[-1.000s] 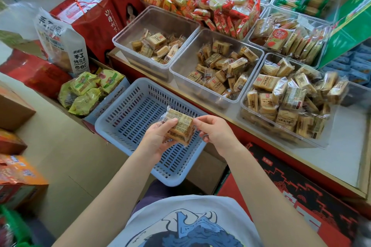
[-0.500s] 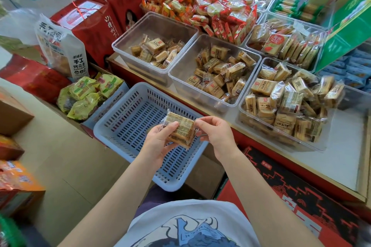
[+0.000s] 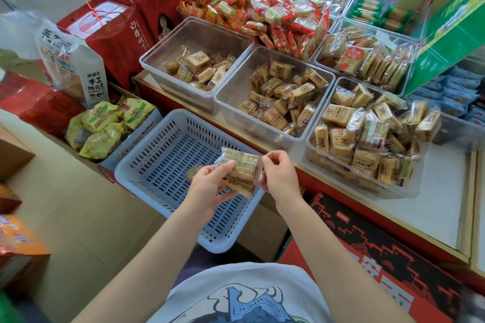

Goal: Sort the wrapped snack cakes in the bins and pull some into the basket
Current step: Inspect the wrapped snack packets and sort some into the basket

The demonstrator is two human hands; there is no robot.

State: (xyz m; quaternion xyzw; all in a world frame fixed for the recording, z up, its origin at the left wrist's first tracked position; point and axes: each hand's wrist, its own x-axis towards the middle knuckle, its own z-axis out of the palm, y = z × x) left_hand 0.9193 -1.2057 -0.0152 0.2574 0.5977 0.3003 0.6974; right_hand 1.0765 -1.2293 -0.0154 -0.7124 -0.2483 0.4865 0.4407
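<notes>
You are standing in a small snack shop. Clear plastic bins (image 3: 273, 92) of wrapped snack cakes (image 3: 283, 97) are sitting in rows on a red-edged display counter (image 3: 443, 220) across the right half of the frame. At the upper middle, a heap of red and orange packets (image 3: 273, 16) is spilling over. Red gift boxes (image 3: 110, 31) are standing at the upper left, with a bagged snack (image 3: 76, 68) leaning beside them. A blue shopping basket (image 3: 168, 165) is waiting at the centre, and cartons are crowding the left edge.

Head camera looks forward and down, close over basket (image 3: 168, 162); bins (image 3: 273, 92) beyond.
</notes>
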